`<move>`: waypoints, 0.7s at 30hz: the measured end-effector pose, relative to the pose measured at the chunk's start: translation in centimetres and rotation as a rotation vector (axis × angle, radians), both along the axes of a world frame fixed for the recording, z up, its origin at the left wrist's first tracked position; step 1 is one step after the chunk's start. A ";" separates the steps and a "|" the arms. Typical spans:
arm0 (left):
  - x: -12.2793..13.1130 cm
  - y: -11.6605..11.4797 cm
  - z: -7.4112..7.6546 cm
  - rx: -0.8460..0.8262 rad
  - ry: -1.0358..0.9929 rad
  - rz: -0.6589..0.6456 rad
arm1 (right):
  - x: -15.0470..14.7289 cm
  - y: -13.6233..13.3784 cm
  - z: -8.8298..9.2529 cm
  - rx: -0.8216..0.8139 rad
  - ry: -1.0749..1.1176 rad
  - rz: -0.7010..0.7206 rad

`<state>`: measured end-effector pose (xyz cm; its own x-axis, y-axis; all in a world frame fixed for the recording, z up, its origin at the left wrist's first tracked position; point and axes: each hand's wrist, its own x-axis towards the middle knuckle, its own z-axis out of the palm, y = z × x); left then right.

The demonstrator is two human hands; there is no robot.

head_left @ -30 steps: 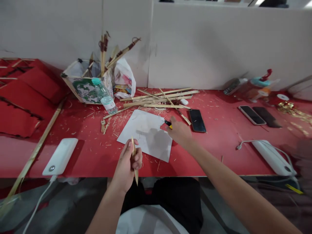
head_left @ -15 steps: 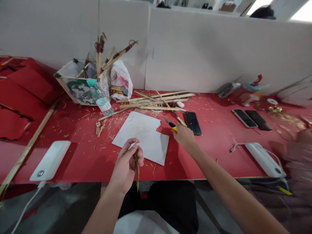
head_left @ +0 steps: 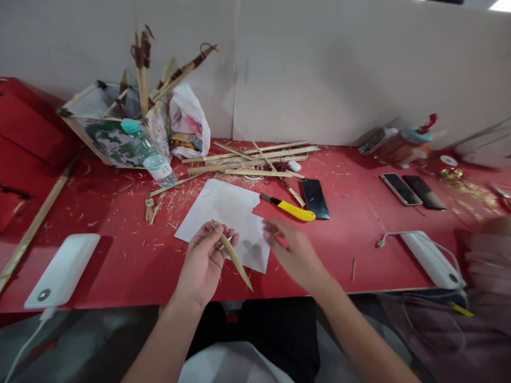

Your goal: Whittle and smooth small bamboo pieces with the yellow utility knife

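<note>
My left hand (head_left: 205,260) pinches a short pointed bamboo stick (head_left: 236,260) over the near edge of a white paper sheet (head_left: 223,213) on the red table (head_left: 343,239). The stick slants down to the right. My right hand (head_left: 293,250) hovers just right of the sheet, fingers spread and blurred, holding nothing. A yellow utility knife (head_left: 290,208) lies on the table beyond my right hand, beside a black phone (head_left: 314,198).
Bamboo strips (head_left: 247,159) lie in a pile behind the paper. A box with sticks (head_left: 107,127), a water bottle (head_left: 149,157) and a plastic bag (head_left: 187,125) stand at back left. White power banks (head_left: 62,268) (head_left: 433,258) flank me. Two phones (head_left: 411,189) lie at right; another person's sleeve (head_left: 487,260) shows far right.
My right hand let go of the yellow knife, left it on the table and drew back toward the paper. My left hand tilted the bamboo stick from upright to slanting right.
</note>
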<state>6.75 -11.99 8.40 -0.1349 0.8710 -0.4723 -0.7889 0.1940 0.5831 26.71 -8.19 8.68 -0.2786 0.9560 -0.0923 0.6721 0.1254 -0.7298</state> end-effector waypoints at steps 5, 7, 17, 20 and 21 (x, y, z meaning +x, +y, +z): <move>1.2 1.1 -0.3 -0.005 0.004 -0.018 | -2.5 -4.0 -0.7 -0.448 0.587 0.062; 1.4 1.3 -0.6 0.032 0.055 -0.046 | -2.7 -4.4 -1.4 -0.557 0.741 0.032; 1.4 0.7 -1.6 0.057 0.434 -0.225 | -2.6 -4.7 -1.7 -0.347 0.849 -0.272; 2.0 -0.3 -1.8 0.096 0.459 -0.330 | -3.2 -4.9 -1.6 -0.276 0.870 -0.301; 2.2 -0.7 -1.8 0.116 0.470 -0.355 | -3.4 -5.0 -1.5 -0.257 0.890 -0.305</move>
